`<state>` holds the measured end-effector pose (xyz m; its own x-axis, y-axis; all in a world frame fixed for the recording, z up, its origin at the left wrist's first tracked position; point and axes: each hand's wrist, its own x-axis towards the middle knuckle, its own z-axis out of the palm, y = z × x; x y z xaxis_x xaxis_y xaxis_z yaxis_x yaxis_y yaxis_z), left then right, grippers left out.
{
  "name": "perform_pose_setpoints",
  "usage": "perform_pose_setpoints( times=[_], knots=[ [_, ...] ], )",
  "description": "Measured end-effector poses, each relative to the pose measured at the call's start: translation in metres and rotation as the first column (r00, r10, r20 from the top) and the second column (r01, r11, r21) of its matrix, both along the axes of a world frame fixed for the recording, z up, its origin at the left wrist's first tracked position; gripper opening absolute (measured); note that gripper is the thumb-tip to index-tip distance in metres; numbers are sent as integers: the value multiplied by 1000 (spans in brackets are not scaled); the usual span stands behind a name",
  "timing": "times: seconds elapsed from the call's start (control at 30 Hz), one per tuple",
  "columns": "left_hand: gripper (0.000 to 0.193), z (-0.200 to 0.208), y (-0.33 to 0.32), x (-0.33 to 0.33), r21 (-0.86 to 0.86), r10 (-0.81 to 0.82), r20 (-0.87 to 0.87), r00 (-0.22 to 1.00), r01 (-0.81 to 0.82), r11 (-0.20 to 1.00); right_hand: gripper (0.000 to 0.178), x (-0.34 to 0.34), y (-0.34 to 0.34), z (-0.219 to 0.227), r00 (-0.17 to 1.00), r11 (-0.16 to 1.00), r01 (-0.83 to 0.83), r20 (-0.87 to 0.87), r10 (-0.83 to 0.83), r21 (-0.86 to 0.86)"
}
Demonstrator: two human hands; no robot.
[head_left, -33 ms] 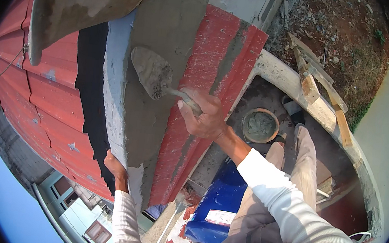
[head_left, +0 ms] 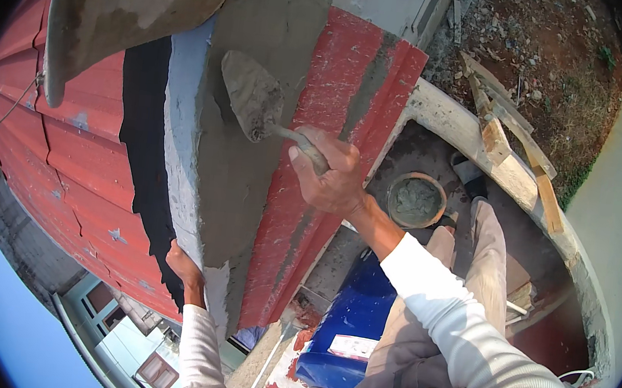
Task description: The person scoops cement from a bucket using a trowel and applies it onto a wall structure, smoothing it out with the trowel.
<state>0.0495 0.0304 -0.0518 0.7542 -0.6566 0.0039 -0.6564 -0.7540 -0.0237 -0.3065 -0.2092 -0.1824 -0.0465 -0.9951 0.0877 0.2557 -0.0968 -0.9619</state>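
Note:
My right hand (head_left: 326, 169) is closed round the handle of a pointed trowel (head_left: 253, 97). The mortar-smeared blade lies over a strip of wet grey mortar (head_left: 240, 179) on top of the wall, and it casts a shadow there. Lower left, my left hand (head_left: 186, 266) has its fingers curled at the white edge (head_left: 184, 135) of the wall, beside a ragged black strip (head_left: 145, 101). Some of its fingertips are hidden. Red-painted boarding (head_left: 353, 85) borders the mortar on the right.
Below my right arm are a round bucket of mortar (head_left: 416, 200) and a blue barrel-like container (head_left: 347, 319). Timber offcuts (head_left: 511, 132) lean over a curved low wall (head_left: 579, 275). A red metal roof (head_left: 71, 169) slopes away at left. A large grey-brown object (head_left: 137, 9) hangs into the upper left.
My right hand has shifted the trowel slightly up and to the right over the mortar. My left hand stays where it was.

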Motion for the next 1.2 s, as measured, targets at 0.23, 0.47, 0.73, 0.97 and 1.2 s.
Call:
perform_pose_setpoints(
  times=[0.23,0.47,0.73,0.97,1.2],
  knots=[
    [34,0,-18,-22,-118,35,-104,994,-48,992,17,-25,-112,-16,998,999,15,-62,-13,28],
    [38,3,-8,-7,27,14,-32,999,-13,1000,23,17,-21,-18,999,994,-31,-42,27,-103],
    [20,6,3,1,1,-101,33,994,101,995,15,-19,-64,-3,996,998,4,-91,1,55],
    [16,-5,2,8,-20,-99,-1,995,99,995,16,-13,-46,-30,977,942,46,-211,26,332],
    [13,3,13,19,65,-164,117,980,157,985,25,-23,-44,22,996,943,39,-89,-10,330]
  ],
)
